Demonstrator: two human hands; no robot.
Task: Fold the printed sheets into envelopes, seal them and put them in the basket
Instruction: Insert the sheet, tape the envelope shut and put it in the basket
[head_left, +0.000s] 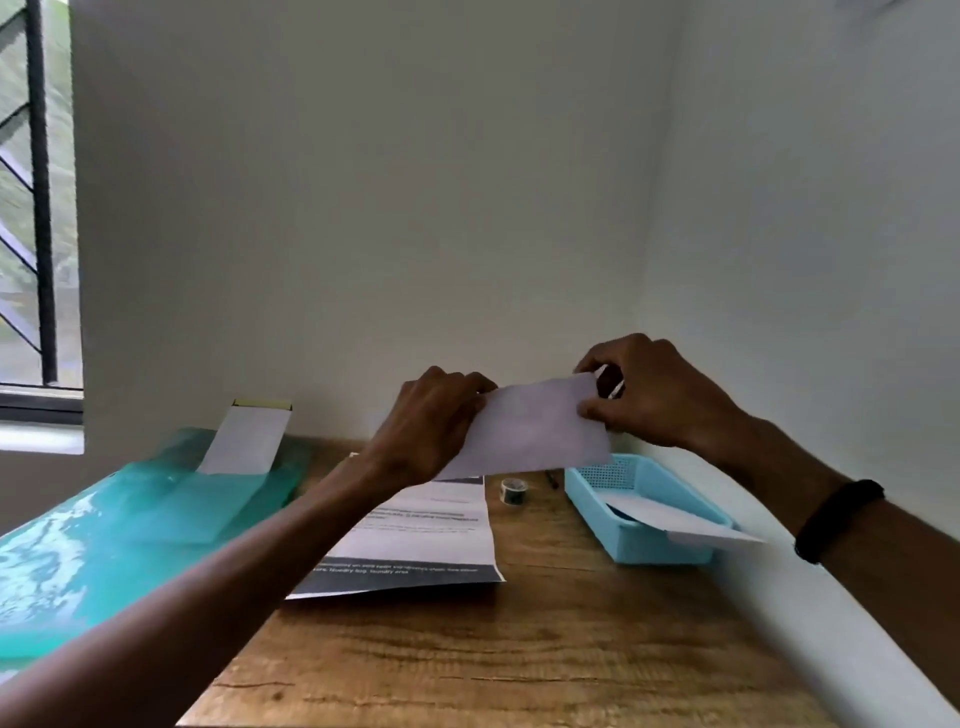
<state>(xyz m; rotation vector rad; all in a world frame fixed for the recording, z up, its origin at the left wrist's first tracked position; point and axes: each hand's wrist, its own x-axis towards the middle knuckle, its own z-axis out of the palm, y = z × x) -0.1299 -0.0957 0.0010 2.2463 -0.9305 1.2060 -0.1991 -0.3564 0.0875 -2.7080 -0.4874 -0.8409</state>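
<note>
We hold the folded sheet (535, 426) up off the table (519, 639), in the air between our two hands, its long axis running left to right and tipped a little, the right end higher. The left hand (434, 415) pinches the left end, fingers curled over the top edge with the thumb behind the paper. The right hand (649, 395) grips the right end, thumb on the near face and fingers folded round the far side; the frame is soft there, so we cannot say for sure whether those fingers also hold a strip of tape or only the paper's flap.

The basket (644, 540) lies below and to the right of the sheet, against the wall, so the right hand is the nearer one for the drop. One envelope (691, 522) already lies in it, its corner hanging over the near rim. The tape roll (514, 490) sits on the table just below the sheet, between the basket and the printed sheets (421, 540) lying flat near the left forearm.

We judge the step in hand to be the closing or sealing of this fold. The basket comes after that, down and to the right.
</note>
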